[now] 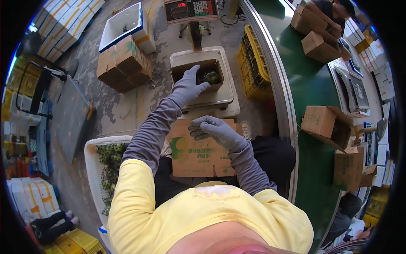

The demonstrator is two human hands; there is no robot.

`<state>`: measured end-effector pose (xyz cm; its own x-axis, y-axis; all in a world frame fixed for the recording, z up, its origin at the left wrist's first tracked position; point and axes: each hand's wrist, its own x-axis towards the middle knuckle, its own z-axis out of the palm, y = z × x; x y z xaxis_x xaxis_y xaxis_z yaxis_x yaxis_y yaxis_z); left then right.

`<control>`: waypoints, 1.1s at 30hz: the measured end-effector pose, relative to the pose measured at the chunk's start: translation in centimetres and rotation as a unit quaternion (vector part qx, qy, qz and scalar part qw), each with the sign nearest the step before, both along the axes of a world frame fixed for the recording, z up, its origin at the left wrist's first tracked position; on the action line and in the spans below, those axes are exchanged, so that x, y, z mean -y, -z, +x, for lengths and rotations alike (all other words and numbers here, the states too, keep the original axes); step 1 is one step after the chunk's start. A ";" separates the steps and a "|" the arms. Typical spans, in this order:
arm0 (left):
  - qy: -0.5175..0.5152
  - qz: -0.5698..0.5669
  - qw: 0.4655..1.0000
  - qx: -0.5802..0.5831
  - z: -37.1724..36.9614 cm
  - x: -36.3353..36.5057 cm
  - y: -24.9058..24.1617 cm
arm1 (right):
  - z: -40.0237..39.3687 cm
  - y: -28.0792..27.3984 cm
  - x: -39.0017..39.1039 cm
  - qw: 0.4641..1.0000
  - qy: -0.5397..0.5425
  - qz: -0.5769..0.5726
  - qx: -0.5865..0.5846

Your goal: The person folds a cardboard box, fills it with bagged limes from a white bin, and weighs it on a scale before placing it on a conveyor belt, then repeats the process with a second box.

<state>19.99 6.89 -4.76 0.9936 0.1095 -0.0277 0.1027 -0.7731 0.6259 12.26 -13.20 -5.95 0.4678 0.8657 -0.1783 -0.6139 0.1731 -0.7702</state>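
My left hand [189, 86], in a grey glove, reaches over the near left side of an open cardboard box [216, 67], thumb and fingers apart. Dark green produce [211, 77] lies in the box, right of my fingers. The box sits on the white platform of a scale [228, 84], whose display [182, 5] is lit red. My right hand [214, 128], gloved too, is above a flattened printed cardboard piece [198, 156] on my lap. Its fingers are curled and close together; anything inside them is hidden.
Left of my lap stands a white crate [91, 169] of green produce. Bundled cardboard [122, 63] and a foam box [141, 25] are ahead left. A yellow crate [253, 63] stands beside the green conveyor [311, 169], with cartons and a co-worker [327, 12] beyond.
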 end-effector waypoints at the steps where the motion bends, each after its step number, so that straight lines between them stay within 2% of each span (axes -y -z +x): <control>1: 0.015 0.013 1.000 0.006 -0.1 -0.1 1.1 | 0.2 0.0 -0.1 1.000 0.002 0.009 0.001; 4: -0.004 -0.072 0.996 0.054 -1.4 -0.4 1.6 | 0.1 0.8 -0.8 1.000 -0.011 0.017 -0.023; 8: -0.033 -0.100 0.984 0.144 -2.6 -1.9 -0.1 | 0.0 1.6 -1.7 0.999 -0.047 -0.003 -0.011; 12: -0.113 -0.111 0.972 0.172 -2.5 -4.5 -0.6 | -0.1 1.7 -1.8 0.999 -0.031 -0.018 0.001; 16: -0.149 0.036 0.954 0.259 -2.2 -7.2 0.7 | 0.4 1.6 -1.2 0.996 0.015 -0.086 0.002; 19: -0.188 -0.054 0.962 0.190 -2.1 -8.1 1.9 | 2.6 0.1 -1.2 0.986 0.077 -0.145 0.016; 22: -0.176 -0.064 0.975 0.119 -1.7 -8.4 3.1 | 6.6 -2.7 -2.1 0.970 0.147 -0.165 0.101; 24: -0.177 -0.071 0.975 0.113 -1.5 -8.2 3.9 | 9.2 -5.2 -4.0 0.935 0.184 -0.204 0.226; 25: -0.178 -0.075 0.975 0.110 -1.4 -8.0 4.2 | 10.5 -6.1 -4.8 0.860 0.170 -0.283 0.389; 26: -0.170 -0.078 0.976 0.109 -1.5 -7.8 4.3 | 11.9 -6.7 -5.7 0.752 0.148 -0.352 0.537; 27: -0.162 -0.081 0.978 0.108 -1.6 -7.6 4.4 | 13.2 -7.1 -6.6 0.616 0.121 -0.408 0.663; 30: -0.150 -0.107 0.981 0.067 -1.6 -7.5 5.2 | 16.9 -5.0 -11.2 0.389 -0.145 -0.633 0.654; 32: -0.146 -0.116 0.982 0.044 -1.9 -7.1 5.9 | 20.2 3.7 -12.9 0.252 -0.303 -0.657 0.643; 33: -0.143 -0.112 0.982 0.046 -1.8 -6.9 6.0 | 21.0 6.7 -13.1 0.292 -0.284 -0.659 0.633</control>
<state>18.20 13.78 -10.75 0.9228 0.3853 0.0064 0.2294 -0.5623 0.7945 33.26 -0.13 -12.64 0.7281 0.4377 -0.5275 0.6649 -0.6381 0.3883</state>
